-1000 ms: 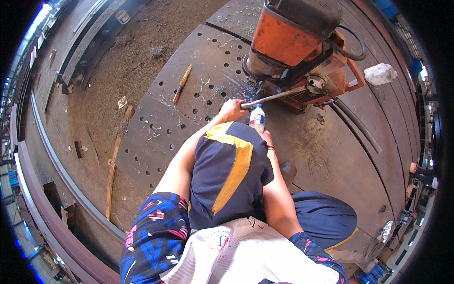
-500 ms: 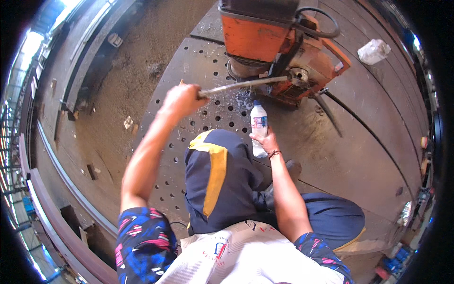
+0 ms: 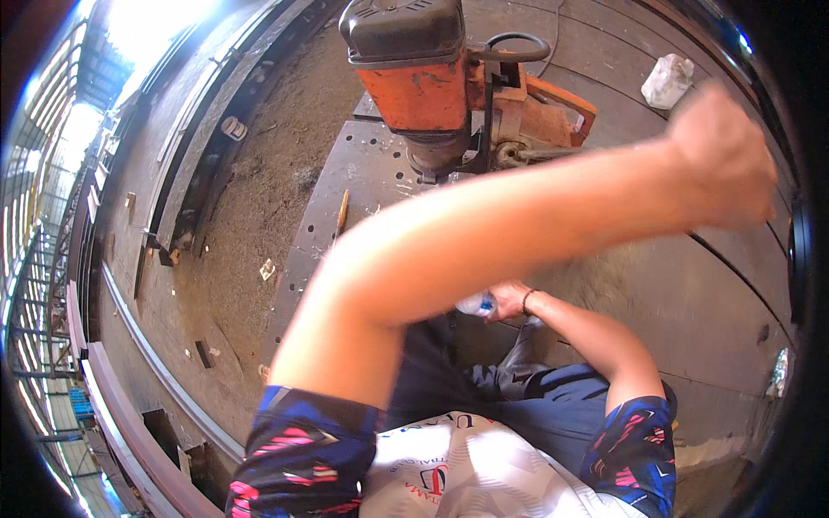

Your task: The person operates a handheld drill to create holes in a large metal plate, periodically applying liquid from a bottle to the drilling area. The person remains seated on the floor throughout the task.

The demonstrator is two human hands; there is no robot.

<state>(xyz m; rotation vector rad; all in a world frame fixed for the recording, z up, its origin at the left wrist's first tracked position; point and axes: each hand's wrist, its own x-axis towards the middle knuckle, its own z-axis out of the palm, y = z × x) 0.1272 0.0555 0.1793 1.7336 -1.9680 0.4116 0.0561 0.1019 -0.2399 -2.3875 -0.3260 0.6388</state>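
Note:
My left arm reaches across the view to the right, its hand (image 3: 725, 160) raised and blurred, curled like a fist. What it may hold is hidden. A grey metal lever (image 3: 553, 155) runs from the hub of the orange drilling machine (image 3: 410, 91) toward that hand and disappears behind the forearm. My right hand (image 3: 508, 300) grips a clear plastic bottle (image 3: 477, 304) low down, near my legs. Most of the bottle is covered by my left forearm. The machine stands on a drilled steel plate (image 3: 332, 186).
A thin yellowish stick (image 3: 343, 211) lies on the plate near its left edge. A whitish translucent container (image 3: 667, 81) sits at the far right. A black cable (image 3: 738, 272) crosses the plates on the right. Long steel beams (image 3: 186, 142) lie along the left.
My left hand has swung from the left side of the machine far to the right, and the lever has turned with it. My right hand has lowered the bottle toward me.

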